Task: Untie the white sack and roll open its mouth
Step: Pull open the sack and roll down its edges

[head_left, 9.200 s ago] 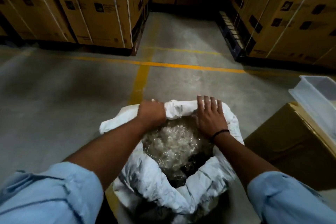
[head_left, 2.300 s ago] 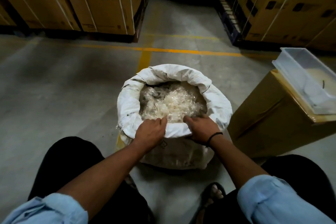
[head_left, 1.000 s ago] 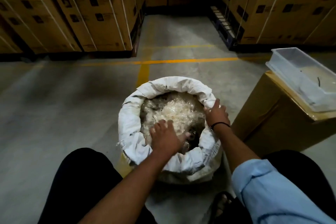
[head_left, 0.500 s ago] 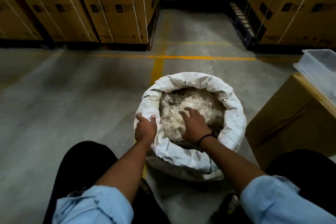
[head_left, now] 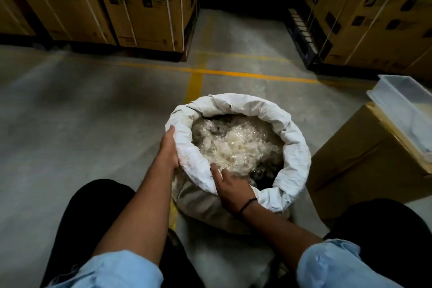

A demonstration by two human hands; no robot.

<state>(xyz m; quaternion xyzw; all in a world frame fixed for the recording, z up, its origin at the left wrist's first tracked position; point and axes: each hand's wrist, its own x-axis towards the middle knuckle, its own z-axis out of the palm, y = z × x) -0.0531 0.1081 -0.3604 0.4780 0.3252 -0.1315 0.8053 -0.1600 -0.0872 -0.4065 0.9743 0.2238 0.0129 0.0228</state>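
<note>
- Nearest the camera were two rolled-up light blue sleeves [head_left: 109,269], one on each bare forearm, and two knees in black trousers [head_left: 93,203] spread to either side.
- One thin black band [head_left: 247,203] circled the right wrist.
- The right hand [head_left: 230,186] lay over the near rim of the white sack [head_left: 292,145], fingers loosely spread and curled down onto the rolled edge, reaching toward the filling; whether it pinched the cloth could not be told.
- The left hand [head_left: 168,147] was pressed against the outside of the sack's left rim, fingers nearly straight and cupping the rolled cloth, not closed around it.
- The single sack stood on the concrete floor [head_left: 81,128] between the knees, its mouth open and round, the rim turned outward into a thick, wrinkled woven roll.
- Inside it sat one heap of pale, glossy, tangled stringy material [head_left: 240,147], with darker patches at its far and right edges.
- To the right, just beside the sack, stood one brown cardboard box [head_left: 357,159]; on top of it rested one translucent rectangular plastic tub [head_left: 402,105] with something pale inside, too dim to identify.
- Two yellow painted lines [head_left: 233,73] crossed on the smooth grey floor beyond the sack.
- Farthest off, stacks of strapped cardboard cartons [head_left: 140,2] stood in blocks on the left and right, an aisle between them.
</note>
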